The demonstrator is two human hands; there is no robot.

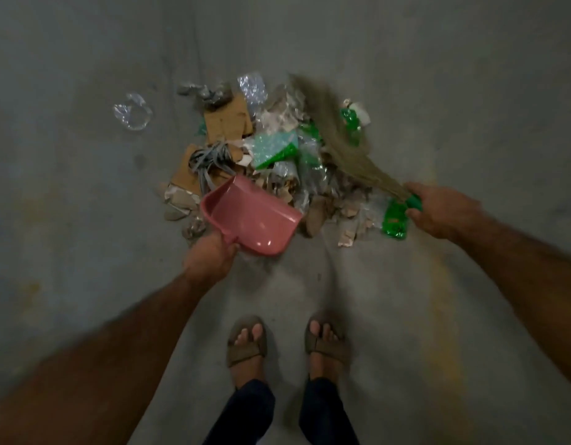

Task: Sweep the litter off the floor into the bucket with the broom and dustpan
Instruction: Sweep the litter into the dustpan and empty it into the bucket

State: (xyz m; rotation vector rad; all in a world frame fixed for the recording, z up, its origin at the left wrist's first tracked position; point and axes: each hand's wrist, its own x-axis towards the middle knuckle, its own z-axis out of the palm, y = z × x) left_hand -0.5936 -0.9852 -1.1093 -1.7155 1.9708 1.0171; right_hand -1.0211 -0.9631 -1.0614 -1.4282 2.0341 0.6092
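we are early in the job, by our reading: nearly all the litter (277, 162) lies heaped on the concrete floor (438, 75) just ahead of our sandalled feet (247, 343). the heap holds cardboard scraps (228, 118), green plastic wrappers (272, 149), crumpled clear film and torn paper. one clear plastic piece (133, 111) sits apart to the left and will need its own pass.

our left hand (210, 256) is curled round the handle of the pink dustpan (250, 216), which is tilted with its mouth toward the near edge of the heap and looks bare inside. our right hand (438, 208) grips the green handle of the grass broom (333, 133); its bristles lie across the far right side of the pile, blurred as if mid-stroke.

the bucket is not in view, so we cannot tell how far each load must go. what is left, as we judge it: push the heap into the pan, tip it out, and repeat, then gather the stray film.
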